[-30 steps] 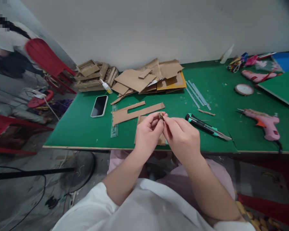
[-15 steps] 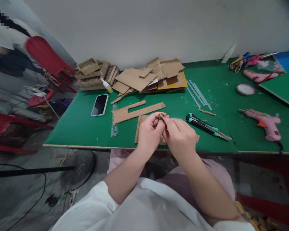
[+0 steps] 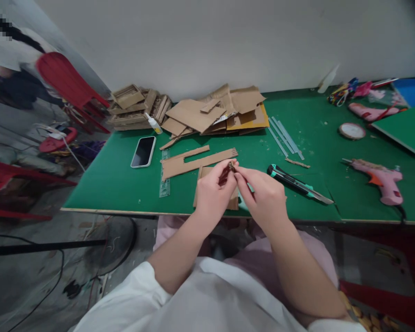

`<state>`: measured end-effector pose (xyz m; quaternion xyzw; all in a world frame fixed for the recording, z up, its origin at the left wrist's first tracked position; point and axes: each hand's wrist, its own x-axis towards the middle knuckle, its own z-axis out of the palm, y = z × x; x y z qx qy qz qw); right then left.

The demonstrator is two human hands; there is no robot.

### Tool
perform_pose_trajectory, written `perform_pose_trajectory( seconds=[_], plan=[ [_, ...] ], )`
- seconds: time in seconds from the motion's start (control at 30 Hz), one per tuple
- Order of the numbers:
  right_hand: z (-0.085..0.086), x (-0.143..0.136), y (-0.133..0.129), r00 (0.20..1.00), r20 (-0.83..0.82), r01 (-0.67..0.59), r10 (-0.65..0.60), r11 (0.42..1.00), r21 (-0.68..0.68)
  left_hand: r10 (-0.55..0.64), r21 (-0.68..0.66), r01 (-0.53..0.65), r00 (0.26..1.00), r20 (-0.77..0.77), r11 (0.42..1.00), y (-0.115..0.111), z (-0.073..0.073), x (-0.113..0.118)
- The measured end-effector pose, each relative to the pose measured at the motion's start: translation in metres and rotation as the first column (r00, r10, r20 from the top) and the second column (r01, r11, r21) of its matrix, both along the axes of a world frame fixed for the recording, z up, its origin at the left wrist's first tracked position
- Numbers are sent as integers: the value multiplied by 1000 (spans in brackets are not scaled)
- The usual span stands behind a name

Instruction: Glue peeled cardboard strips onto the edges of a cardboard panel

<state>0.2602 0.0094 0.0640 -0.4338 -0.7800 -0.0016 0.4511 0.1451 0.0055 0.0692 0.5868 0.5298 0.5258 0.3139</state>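
Close together over the table's front edge, my left hand [image 3: 215, 186] and my right hand [image 3: 264, 193] both pinch a small brown piece [image 3: 231, 166] that looks like rolled or folded cardboard. Fingers cover most of it. Beneath my hands lies a flat cardboard sheet [image 3: 232, 203], partly hidden by them. A notched cardboard strip [image 3: 176, 169] rests beyond my left hand, across a clear ruler [image 3: 164, 188]. Right of my right hand is a black and teal utility knife [image 3: 293, 182] with its blade out.
Stacked cardboard pieces [image 3: 193, 113] and a small glue bottle [image 3: 154, 123] stand at the back. A phone [image 3: 143, 152] lies left; glue sticks [image 3: 285, 136], a tape roll [image 3: 352, 130] and a pink glue gun [image 3: 383, 177] lie right. A person [image 3: 17, 60] sits at far left.
My right hand has shifted slightly right and its fingers have moved a little on the brown piece. More of the cardboard sheet shows between my hands.
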Motion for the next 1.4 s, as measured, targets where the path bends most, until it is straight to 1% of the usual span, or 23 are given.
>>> perform_pose_trajectory(
  seconds=[0.1,0.17,0.3,0.43,0.6,0.7,0.9,1.13,1.4],
  plan=[
    [3,3,0,998,-64,4,-4,1000,-9,20,117,6,975,-221,993,-4,2,-1],
    [3,3,0,997,-79,18,-18,1000,0,45,166,9,947,-318,986,-5,2,-1],
    [4,1,-3,992,-119,53,-51,998,15,70,213,17,916,-396,977,-7,3,-1],
    [6,0,-6,984,-163,76,-76,997,-9,78,263,51,886,-458,963,-8,4,0],
    [7,-2,-7,973,-174,155,-155,988,-13,116,306,58,846,-521,950,-10,1,2],
    [7,-3,-6,964,-197,175,-177,984,-25,108,304,67,846,-523,950,-10,-2,4],
    [5,-6,-5,957,-208,204,-201,979,-6,110,249,18,864,-491,968,-12,-5,7],
    [3,-6,-4,950,-225,224,-217,975,6,60,231,52,891,-450,972,-12,-5,7],
    [4,-4,-4,945,-253,214,-209,977,-8,5,185,68,930,-367,980,-11,-5,8]
  ],
)
